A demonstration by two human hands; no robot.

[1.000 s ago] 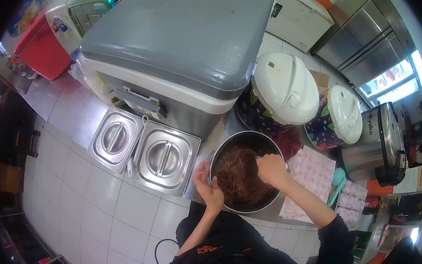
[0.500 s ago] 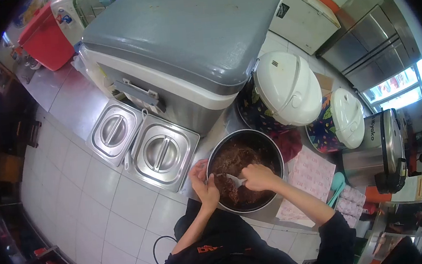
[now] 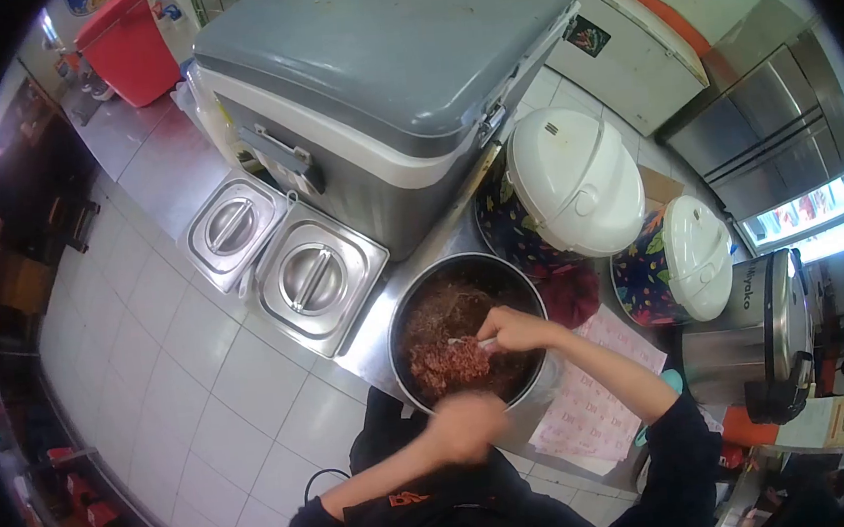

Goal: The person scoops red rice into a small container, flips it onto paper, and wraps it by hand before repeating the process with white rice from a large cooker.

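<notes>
While the right hand is closed round a pale spoon handle over the big round pot, the scoop end sits buried in the reddish-brown food, w/ a lighter clump piled toward the near side. Left hand is blurred at the pot's near rim; looks curled against the rim, but whether it grips or just rests there can't be told.

Doing this well, as I judge it: keep the left hand bracing the near rim so the pot doesn't skate on the steel table, work the spoon from the wall inward & turn the clump over rather than push it toward the rim. Pot is fairly full, so short strokes; food could spill on the near side.

Edges & room: the pot sits right at the table's front edge, body close behind it, so no slack toward the person. Just left are two lidded steel pans set in the table, near but not touching the pot. Behind stands a large grey cooler box, close. To the right-rear, a white-lidded rice cooker nearly touches the pot; a second one and a steel urn stand further right. Printed paper sheets lie under the right forearm: that's the only open side for the elbow.
</notes>
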